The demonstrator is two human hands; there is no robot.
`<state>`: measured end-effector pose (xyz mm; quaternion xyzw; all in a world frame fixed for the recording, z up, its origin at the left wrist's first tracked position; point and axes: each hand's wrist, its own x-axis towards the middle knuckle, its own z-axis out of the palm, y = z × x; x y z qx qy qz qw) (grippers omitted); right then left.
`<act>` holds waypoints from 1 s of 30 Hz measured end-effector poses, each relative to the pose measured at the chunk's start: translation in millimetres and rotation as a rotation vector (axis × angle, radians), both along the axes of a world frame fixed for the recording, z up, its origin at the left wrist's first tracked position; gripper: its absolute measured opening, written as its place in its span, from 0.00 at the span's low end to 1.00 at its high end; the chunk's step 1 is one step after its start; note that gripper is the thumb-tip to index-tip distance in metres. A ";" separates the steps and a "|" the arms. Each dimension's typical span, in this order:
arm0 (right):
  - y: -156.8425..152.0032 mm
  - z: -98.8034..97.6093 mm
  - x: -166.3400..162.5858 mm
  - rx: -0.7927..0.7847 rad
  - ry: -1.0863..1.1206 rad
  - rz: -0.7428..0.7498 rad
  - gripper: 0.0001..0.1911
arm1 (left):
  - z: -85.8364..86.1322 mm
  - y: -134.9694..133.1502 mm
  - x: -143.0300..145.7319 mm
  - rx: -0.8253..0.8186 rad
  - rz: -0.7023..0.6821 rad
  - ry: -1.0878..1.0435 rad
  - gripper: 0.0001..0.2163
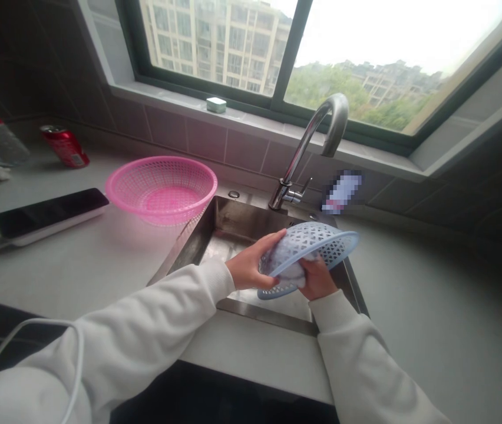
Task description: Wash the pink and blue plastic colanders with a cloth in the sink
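A pale, smooth counter [432, 282] is surrounding a sink [260, 310] of brushed metal, squared at its corners. On the counter, to the sink's left, a round pink basket [162, 188] (thin plastic, pierced all over) is standing upright. Behind the sink a polished tap [299, 154] is arching forward. Above the sink, clear of its floor, the blue basket [313, 235] is hanging tilted between both hands; its opening is facing the person and somewhat downward, and its long axis is running from lower left to upper right. It is looking pale and matt, with small holes patterning its curved wall. The left hand [253, 262] is grasping its left side, fingers outside. The right hand [318, 277] is curling around a soft white wad [292, 274] at the opening, its fingertips being partly hidden.
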<state>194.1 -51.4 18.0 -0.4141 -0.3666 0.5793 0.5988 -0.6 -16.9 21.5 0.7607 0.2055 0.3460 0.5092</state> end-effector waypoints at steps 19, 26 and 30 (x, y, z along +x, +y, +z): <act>4.9 -5.9 -3.0 0.087 -0.038 -0.154 0.26 | -0.5 7.8 -6.0 -0.020 0.049 0.040 0.50; 2.5 -7.3 -5.2 0.051 -0.038 -0.144 0.23 | -8.1 12.0 -4.9 -0.041 -0.008 -0.016 0.50; -0.3 -2.3 -8.0 0.072 -0.090 -0.109 0.23 | -4.0 9.2 -6.3 -0.062 0.010 -0.024 0.53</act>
